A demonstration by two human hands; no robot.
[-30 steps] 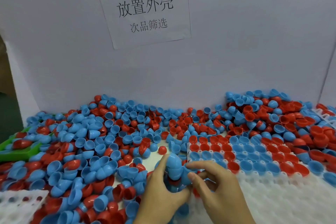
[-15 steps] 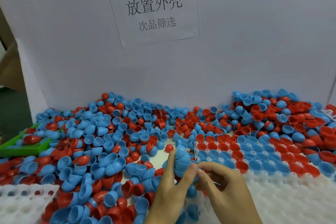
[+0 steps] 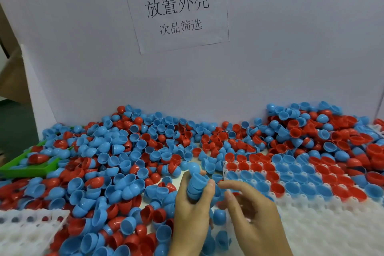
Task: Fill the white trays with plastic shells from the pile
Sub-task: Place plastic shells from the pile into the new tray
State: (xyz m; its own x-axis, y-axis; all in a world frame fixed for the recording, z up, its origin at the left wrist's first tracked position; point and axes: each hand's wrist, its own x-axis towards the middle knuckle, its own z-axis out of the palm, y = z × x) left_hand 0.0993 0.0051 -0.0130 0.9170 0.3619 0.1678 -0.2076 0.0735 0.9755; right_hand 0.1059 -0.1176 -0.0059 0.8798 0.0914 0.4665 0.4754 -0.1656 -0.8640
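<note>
A wide pile of blue and red plastic shells [image 3: 124, 158] covers the table in front of the white backboard. My left hand [image 3: 191, 214] grips a nested stack of blue shells [image 3: 196, 182], held upright just left of the white tray [image 3: 324, 226]. My right hand [image 3: 255, 216] hovers beside it with fingers curled, its fingertips at the stack's lower right side; whether they pinch a shell is hidden. The tray's far rows hold red and blue shells [image 3: 291, 174], while its near pockets show bare white.
A second white tray [image 3: 27, 228] lies at the lower left, partly under shells. A green tray [image 3: 31, 167] sits at the left edge. A paper sign [image 3: 176, 10] hangs on the backboard. Loose blue shells lie between my wrists.
The view has shifted left and slightly down. My left hand keeps holding the blue stack, and my right fingertips have stayed at its side, opening a little.
</note>
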